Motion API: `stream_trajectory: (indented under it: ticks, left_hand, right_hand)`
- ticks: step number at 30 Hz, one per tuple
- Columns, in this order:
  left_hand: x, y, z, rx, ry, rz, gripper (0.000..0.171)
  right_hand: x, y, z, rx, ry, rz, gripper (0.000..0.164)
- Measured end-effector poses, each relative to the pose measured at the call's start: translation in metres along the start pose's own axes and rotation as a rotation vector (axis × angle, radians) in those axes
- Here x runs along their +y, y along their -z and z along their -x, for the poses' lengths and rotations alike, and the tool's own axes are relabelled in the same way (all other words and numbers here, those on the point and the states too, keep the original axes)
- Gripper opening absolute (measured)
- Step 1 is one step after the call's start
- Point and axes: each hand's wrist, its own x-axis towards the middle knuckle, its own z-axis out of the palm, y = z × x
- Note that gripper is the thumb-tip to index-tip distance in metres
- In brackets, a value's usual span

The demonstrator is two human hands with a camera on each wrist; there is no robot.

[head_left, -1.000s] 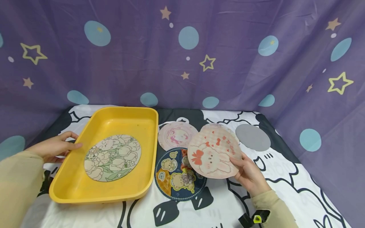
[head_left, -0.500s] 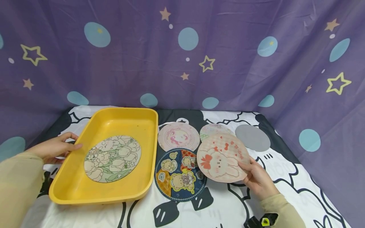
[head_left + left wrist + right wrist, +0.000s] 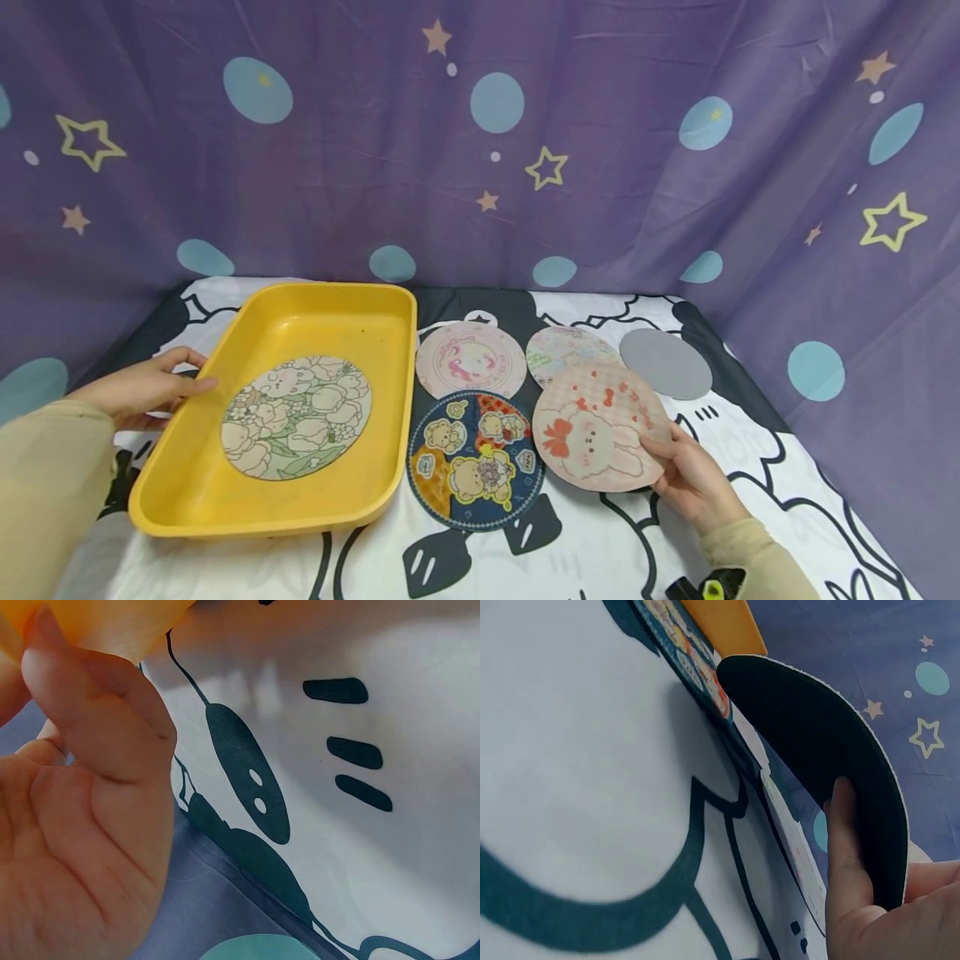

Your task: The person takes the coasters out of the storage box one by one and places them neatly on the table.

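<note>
My left hand (image 3: pixel 146 387) grips the left rim of a yellow tray (image 3: pixel 341 310), thumb over the edge. In the left wrist view its fingers pinch a yellow edge at the top left. A round floral mat (image 3: pixel 300 421) lies flat inside the tray. My right hand (image 3: pixel 693 479) pinches the right edge of a round pink bunny mat (image 3: pixel 600 433), thumb on top. The right wrist view shows this mat's dark underside, fingers against it, held tilted above the cloth. Just left of it lies a round dark-blue bear mat (image 3: pixel 480 479).
Behind lie a round pink mat (image 3: pixel 468 354), a pale floral round mat (image 3: pixel 566 346), partly covered by the held one, and a grey disc (image 3: pixel 667 367). A black-and-white patterned cloth (image 3: pixel 757 517) covers the table. A purple curtain (image 3: pixel 615 192) hangs behind.
My right hand has moved right and toward me with the bunny mat, uncovering more of the blue bear mat and the pale floral mat. The left hand and tray have stayed in place.
</note>
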Motion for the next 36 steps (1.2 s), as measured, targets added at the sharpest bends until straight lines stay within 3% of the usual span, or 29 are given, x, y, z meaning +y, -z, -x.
stream_trajectory:
  ticks: [18,30,36]
  left_hand:
    - [-0.002,0.0,-0.001,-0.003,0.0,0.004,0.054]
    - [0.0,0.0,-0.001,0.002,-0.005,-0.003,0.057]
    - [0.0,0.0,-0.001,-0.003,-0.001,-0.003,0.057]
  right_hand:
    - [0.0,0.003,-0.01,0.044,-0.044,0.132,0.035]
    - [0.003,0.01,-0.011,0.042,-0.068,0.193,0.047]
    - [0.005,0.009,-0.011,0.034,-0.079,0.224,0.066]
